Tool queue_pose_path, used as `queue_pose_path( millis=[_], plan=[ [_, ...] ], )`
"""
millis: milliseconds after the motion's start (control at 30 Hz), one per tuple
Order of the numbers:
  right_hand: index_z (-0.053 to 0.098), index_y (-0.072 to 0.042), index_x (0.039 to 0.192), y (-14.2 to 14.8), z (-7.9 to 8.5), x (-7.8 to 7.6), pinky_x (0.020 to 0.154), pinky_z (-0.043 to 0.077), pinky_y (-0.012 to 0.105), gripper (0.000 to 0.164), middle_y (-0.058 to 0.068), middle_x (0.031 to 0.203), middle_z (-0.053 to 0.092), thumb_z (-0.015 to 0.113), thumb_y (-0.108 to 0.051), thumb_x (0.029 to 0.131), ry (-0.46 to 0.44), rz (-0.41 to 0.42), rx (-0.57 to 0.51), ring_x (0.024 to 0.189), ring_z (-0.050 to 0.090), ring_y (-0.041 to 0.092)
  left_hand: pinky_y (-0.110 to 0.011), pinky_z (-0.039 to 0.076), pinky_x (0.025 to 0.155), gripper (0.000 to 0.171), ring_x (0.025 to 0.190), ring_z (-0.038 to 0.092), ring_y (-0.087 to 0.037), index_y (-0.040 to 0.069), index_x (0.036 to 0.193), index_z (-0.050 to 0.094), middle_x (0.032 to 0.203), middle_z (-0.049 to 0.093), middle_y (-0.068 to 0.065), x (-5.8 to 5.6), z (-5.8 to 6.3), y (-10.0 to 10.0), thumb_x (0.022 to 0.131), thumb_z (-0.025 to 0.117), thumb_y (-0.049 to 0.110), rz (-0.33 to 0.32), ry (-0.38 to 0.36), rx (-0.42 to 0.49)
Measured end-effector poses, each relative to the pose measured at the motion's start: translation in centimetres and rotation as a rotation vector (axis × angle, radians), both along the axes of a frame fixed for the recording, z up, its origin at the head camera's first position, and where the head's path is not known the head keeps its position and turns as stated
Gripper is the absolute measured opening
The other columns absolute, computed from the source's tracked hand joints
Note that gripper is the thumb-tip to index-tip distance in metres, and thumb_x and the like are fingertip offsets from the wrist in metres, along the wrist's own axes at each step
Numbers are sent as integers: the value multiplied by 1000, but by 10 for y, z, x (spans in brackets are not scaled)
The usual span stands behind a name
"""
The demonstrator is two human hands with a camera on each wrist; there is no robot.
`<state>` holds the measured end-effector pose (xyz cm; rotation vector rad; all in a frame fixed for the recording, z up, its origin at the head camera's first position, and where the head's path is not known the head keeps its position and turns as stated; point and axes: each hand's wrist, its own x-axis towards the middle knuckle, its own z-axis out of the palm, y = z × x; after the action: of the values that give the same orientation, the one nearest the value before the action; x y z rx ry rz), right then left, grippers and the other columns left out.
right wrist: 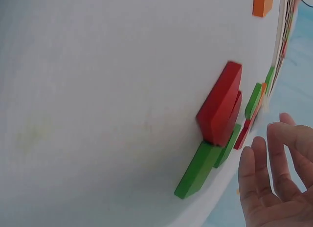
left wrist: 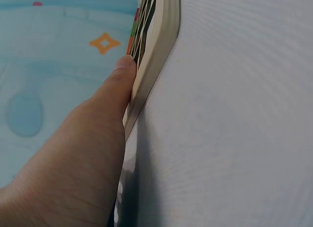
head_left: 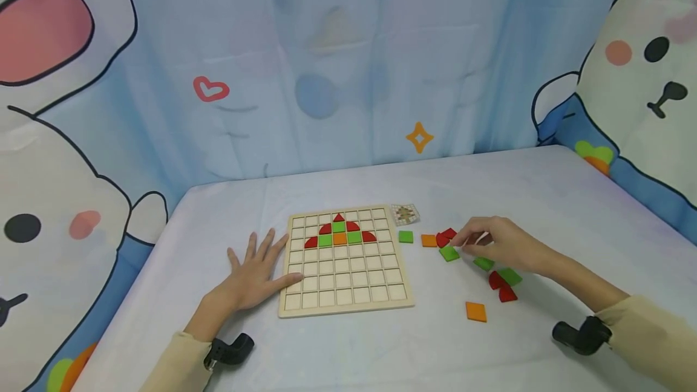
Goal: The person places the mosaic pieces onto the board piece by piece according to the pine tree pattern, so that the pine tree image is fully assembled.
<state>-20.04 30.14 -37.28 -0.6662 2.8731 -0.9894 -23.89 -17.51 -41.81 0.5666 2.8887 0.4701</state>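
Note:
My left hand (head_left: 251, 280) lies with fingers spread beside a wooden grid board (head_left: 342, 282). Its thumb rests over the board's left rim, seen up close in the left wrist view. In the upper cells sit red, green and orange tiles, with a red triangle (head_left: 339, 218) on top and an orange square (head_left: 340, 238) lower down. My right hand (head_left: 503, 242) hovers right of the board, fingertips close by red tiles (head_left: 445, 237) and a green tile (head_left: 449, 253). In the right wrist view its fingers (right wrist: 261, 163) are loosely bent, with nothing visible between them.
Beside the board's upper right corner lies a small patterned card (head_left: 405, 214). Loose tiles are scattered to the right: green ones (head_left: 510, 276), red ones (head_left: 507, 293) and an orange square (head_left: 476, 311) nearer the front. A printed curtain (head_left: 348, 65) hangs behind the white-covered table (head_left: 370, 356).

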Motion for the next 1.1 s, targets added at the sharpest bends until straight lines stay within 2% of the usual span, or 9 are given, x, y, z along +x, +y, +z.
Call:
queue_pose_path(
  millis=[267,500,733,1100],
  plan=[
    [78,-4,109,-1,1,-12,79,55,18,17,3,103,74,77,-2,92,-8,-52,40,94,67,21,-84,-15,107,98,157,-12,-49,17,170,17,175,3,-18,-1,-2,0,97,54,72,-2,2,-3],
    [77,1,113,-10,2,-24,79,63,39,25,13,107,69,80,1,88,11,-101,103,92,66,26,-84,-15,107,99,157,-12,-49,18,170,17,175,3,-18,-3,-4,-1,96,53,73,-5,6,-6],
    [77,4,113,-11,2,-32,79,62,42,26,16,108,70,80,4,87,-15,-94,139,92,66,28,-84,-14,108,99,157,-12,-49,18,170,16,175,3,-17,-3,-5,0,96,53,73,-5,9,-12],
    [79,4,104,-19,2,-40,84,61,44,17,14,100,74,79,5,88,-69,-147,191,91,66,28,-84,-14,107,99,156,-11,-51,17,170,17,175,3,-19,-2,-3,0,97,54,72,-6,5,-10]
  ],
)
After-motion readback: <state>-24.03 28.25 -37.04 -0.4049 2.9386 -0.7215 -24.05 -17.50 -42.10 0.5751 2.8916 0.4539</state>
